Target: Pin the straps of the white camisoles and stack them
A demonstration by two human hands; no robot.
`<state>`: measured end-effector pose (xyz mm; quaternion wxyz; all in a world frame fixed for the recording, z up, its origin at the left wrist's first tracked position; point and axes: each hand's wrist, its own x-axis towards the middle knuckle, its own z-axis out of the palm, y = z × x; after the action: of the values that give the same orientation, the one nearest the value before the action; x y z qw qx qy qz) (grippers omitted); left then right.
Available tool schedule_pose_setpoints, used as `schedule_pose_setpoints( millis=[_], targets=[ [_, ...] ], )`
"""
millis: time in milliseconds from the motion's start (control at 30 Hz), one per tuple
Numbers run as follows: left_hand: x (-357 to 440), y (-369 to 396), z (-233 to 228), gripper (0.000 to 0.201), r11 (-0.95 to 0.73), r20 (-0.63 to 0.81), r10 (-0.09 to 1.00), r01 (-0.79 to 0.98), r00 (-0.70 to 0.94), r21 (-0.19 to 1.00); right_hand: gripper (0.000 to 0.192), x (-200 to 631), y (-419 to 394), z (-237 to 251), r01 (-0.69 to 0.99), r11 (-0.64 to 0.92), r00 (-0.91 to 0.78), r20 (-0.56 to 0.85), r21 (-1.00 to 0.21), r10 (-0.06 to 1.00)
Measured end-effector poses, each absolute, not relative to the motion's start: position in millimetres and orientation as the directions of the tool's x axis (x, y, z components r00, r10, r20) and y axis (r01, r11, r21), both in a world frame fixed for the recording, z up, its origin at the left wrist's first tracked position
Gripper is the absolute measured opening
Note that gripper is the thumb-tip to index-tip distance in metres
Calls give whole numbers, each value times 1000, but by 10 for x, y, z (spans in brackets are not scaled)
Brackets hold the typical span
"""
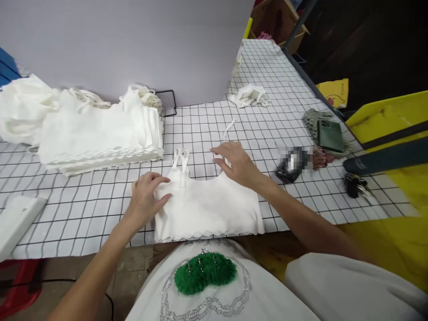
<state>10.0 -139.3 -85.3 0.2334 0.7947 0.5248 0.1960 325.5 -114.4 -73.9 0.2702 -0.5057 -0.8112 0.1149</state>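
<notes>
A white camisole top [209,207] with a scalloped hem lies flat at the table's front edge. Its left strap [180,161] is folded in a crossed loop on the body, while the right strap [228,128] trails loosely away from me. My left hand [147,198] is at the garment's left side, thumb and fingers apart, near the folded strap. Over the right shoulder of the top hovers my right hand [236,164], its thumb and forefinger apart, partly hiding the base of the loose strap. Whether its lower fingers touch the fabric I cannot tell.
Stacked white tops [100,138] lie at the left, by the grey wall. A crumpled white cloth [249,96] is farther back. On the right are a dark wrapped object [291,166], a green phone [331,135], a dark bottle [384,157] and keys [359,187]. A white device [20,220] is at left.
</notes>
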Motion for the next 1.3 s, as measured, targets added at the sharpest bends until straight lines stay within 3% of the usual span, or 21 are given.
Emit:
schedule_pose_setpoints(
  millis=[100, 167, 267, 333, 433, 533, 767, 933, 1000, 1067, 1167, 1300],
  targets=[
    [-16, -1648, -873, 26, -248, 178, 969, 710, 173, 659, 17, 3664, -1813, -775, 875, 250, -102, 347, -415, 932],
    [-80, -1824, -892, 28, -89, 77, 996, 677, 48, 731, 26, 3796, -2202, -843, 909, 118, 18, 321, -399, 947],
    [-108, -2037, -945, 34, 100, -94, 995, 663, -45, 742, 36, 3754, -2578, -971, 937, -1, 95, 252, -350, 963],
    [-79, -2122, -993, 34, 95, -101, 994, 685, -31, 722, 38, 3641, -2681, -1043, 952, -53, 126, 228, -300, 966],
    [-15, -2159, -1052, 26, -22, 2, 1000, 725, 28, 688, 34, 3497, -2697, -1114, 963, -100, 161, 239, -249, 958],
    [20, -2131, -1060, 22, -77, 52, 997, 756, 57, 649, 28, 3466, -2662, -1159, 964, -91, 155, 249, -251, 956],
    [32, -2130, -993, 8, 3, -25, 1000, 750, 18, 661, 28, 3598, -2670, -1222, 962, -84, 165, 304, -261, 938],
    [112, -2059, -997, 25, -213, 220, 971, 764, 95, 610, 33, 3589, -2695, -1199, 958, -77, 162, 299, -275, 940],
    [123, -1944, -1004, 31, -278, 248, 954, 795, 166, 539, 35, 3571, -2694, -1160, 955, -79, 168, 300, -285, 939],
    [100, -1800, -1027, 22, -309, 202, 950, 812, 239, 495, 34, 3535, -2704, -1116, 954, -58, 157, 327, -294, 932],
    [54, -1640, -1082, 11, -289, 147, 957, 811, 250, 508, 35, 3440, -2776, -1083, 962, 84, 5, 325, -261, 946],
    [113, -1762, -1126, 22, -387, 317, 912, 805, 261, 450, 57, 3342, -2945, -1112, 945, 271, -247, 144, -185, 958]
  ],
)
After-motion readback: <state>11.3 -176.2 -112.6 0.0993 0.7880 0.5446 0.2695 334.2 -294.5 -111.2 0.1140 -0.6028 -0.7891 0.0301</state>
